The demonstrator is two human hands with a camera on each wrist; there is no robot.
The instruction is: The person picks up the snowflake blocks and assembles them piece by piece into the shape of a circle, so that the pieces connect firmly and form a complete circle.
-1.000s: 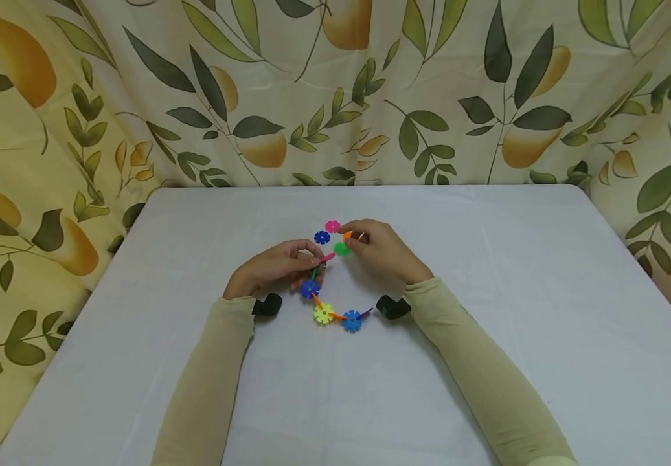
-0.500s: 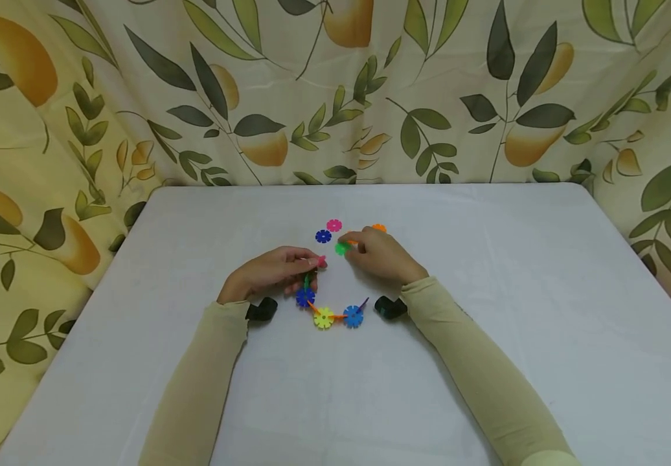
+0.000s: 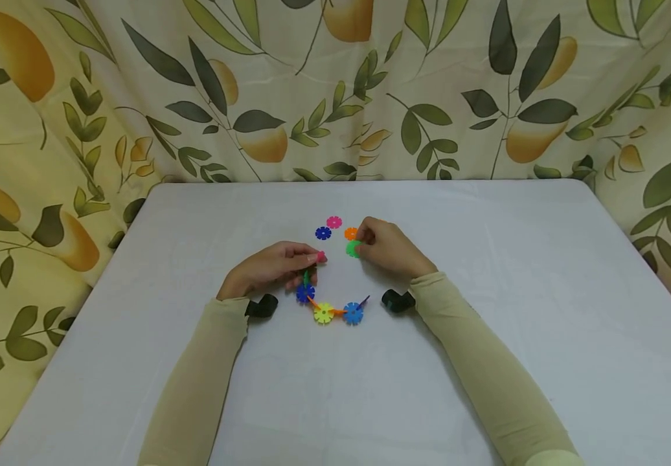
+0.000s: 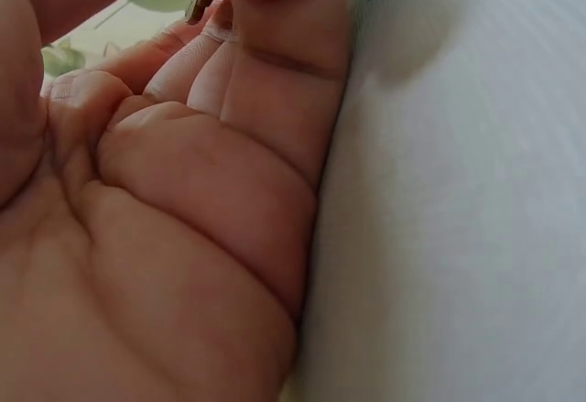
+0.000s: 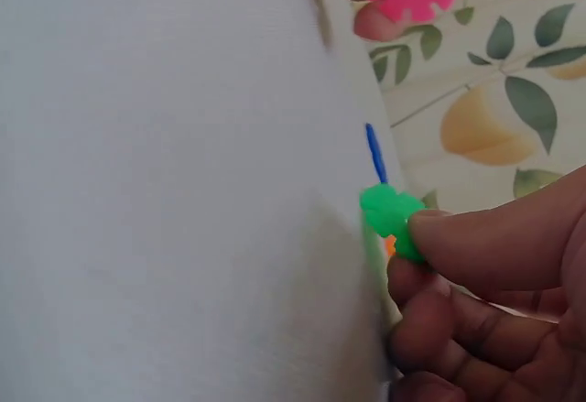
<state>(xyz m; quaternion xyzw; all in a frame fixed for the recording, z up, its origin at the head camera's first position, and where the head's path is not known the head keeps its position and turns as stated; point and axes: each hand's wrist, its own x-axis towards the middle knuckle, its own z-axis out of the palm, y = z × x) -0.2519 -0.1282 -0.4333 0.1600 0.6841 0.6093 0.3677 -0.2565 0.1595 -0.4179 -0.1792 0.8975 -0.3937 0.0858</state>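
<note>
My left hand pinches a pink notched plastic disc between thumb and fingers. Below it hangs a curved chain of linked discs: a green one, a dark blue one, then orange, a yellow one, orange, a light blue one and a purple one. A separate green disc is pinched between thumb and forefinger of my right hand. In the left wrist view the palm fills most of the frame and hides the disc.
Beyond the hands lie a loose pink disc, a dark blue disc and an orange disc, the last beside my right fingers. The table has a white cover, with a leaf-patterned curtain behind it.
My right hand has taken hold of the green disc and shifted it slightly right. The left hand drew slightly left with the pink disc, which turned, and the chain has shifted with it.
</note>
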